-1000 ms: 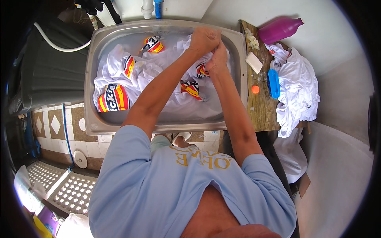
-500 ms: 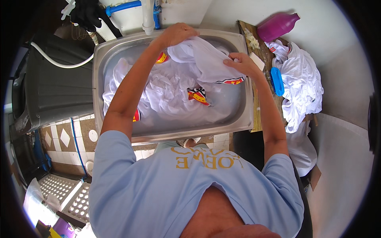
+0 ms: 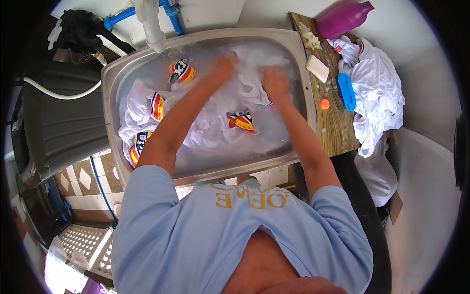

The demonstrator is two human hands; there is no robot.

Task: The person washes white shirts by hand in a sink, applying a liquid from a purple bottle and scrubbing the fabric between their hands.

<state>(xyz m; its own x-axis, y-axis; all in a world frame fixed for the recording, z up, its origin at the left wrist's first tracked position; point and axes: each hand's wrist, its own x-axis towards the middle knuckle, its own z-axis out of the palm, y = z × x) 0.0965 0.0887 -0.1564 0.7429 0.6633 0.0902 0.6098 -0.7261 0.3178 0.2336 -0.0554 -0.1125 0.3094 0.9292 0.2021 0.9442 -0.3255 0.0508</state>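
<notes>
A metal sink basin (image 3: 205,35) holds cloudy water and several white garments with red, yellow and black printed patches. Both my hands are low in the far part of the basin, smeared by motion. My left hand (image 3: 223,68) is closed at one side of a white garment (image 3: 249,73). Opposite it, my right hand (image 3: 275,84) is closed on the same cloth, which hangs into the water between them. My fingertips are hidden. More soaked white cloth (image 3: 200,130) lies bunched nearer me, a patterned patch (image 3: 241,121) on top.
Right of the basin, a wooden board (image 3: 338,132) bears a white soap bar (image 3: 317,68), an orange cap (image 3: 324,104) and a blue brush (image 3: 346,92). Beyond are a purple bottle (image 3: 344,19) and piled white clothes (image 3: 374,93). A white pipe (image 3: 151,29) hangs over the far rim.
Both hands have lowered the garment from above the basin into the water. My right hand has come inward from the right rim. More patterned patches show at the left.
</notes>
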